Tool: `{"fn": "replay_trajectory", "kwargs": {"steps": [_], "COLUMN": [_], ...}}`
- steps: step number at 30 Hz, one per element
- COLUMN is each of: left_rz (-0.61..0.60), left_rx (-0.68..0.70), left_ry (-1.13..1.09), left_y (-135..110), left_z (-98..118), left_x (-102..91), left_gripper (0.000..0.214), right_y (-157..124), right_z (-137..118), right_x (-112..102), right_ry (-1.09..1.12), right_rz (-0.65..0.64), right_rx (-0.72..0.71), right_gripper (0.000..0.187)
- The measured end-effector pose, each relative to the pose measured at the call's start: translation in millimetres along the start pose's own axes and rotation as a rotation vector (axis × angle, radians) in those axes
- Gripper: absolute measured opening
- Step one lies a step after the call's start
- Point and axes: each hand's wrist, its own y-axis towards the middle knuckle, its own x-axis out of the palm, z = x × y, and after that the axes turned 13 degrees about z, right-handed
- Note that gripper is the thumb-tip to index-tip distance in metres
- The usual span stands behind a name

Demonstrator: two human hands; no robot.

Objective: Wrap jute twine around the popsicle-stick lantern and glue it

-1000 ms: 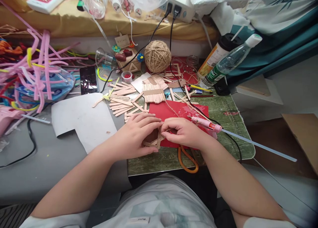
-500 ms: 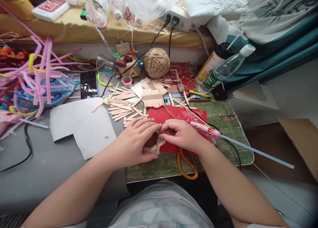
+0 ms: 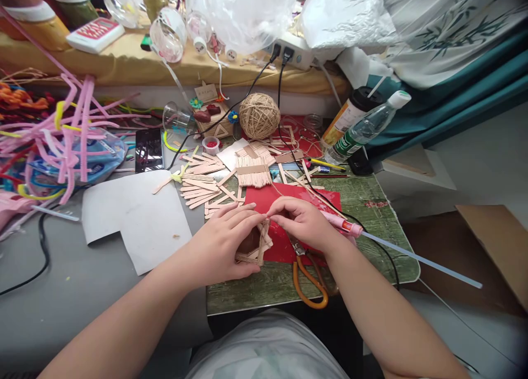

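My left hand (image 3: 226, 240) is curled over a small frame of wooden craft sticks (image 3: 258, 248) and holds it down on the green mat. My right hand (image 3: 300, 220) pinches a thin strand of twine at the frame's top edge, fingers closed together. Both hands meet over a red paper sheet (image 3: 289, 203). Part of the stick frame is hidden under my left fingers. A pink glue gun (image 3: 342, 225) with a long clear glue stick lies just right of my right hand. Orange-handled scissors (image 3: 310, 283) lie below my right hand.
Loose craft sticks (image 3: 202, 181) and a stick panel (image 3: 251, 171) lie beyond the hands. A ball of twine (image 3: 259, 115), a phone (image 3: 148, 148), white paper (image 3: 136, 214), pink pipe cleaners (image 3: 61, 126) and bottles (image 3: 363, 128) crowd the table. Black cables run from a power strip (image 3: 297, 49).
The head camera tilted, so everything shifted down in view. My right hand moved slightly up and left, pinching the twine at the frame's top; my left hand stays on the frame.
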Motion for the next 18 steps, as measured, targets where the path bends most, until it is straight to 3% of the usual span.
{"fn": "replay_trajectory", "kwargs": {"steps": [11,18], "left_rz": [-0.03,-0.056], "left_rx": [0.026,0.057], "left_ry": [-0.001,0.034], "left_y": [3.1,2.2], "left_z": [-1.0,-4.9], "left_x": [-0.9,1.0], "left_gripper": [0.076,0.073], "right_y": [-0.4,-1.0], "right_z": [24.3,24.3], "right_x": [15.4,22.0], "right_ry": [-0.055,-0.074], "right_rz": [0.17,0.174], "right_rx": [0.001,-0.03], "right_gripper": [0.011,0.009]}}
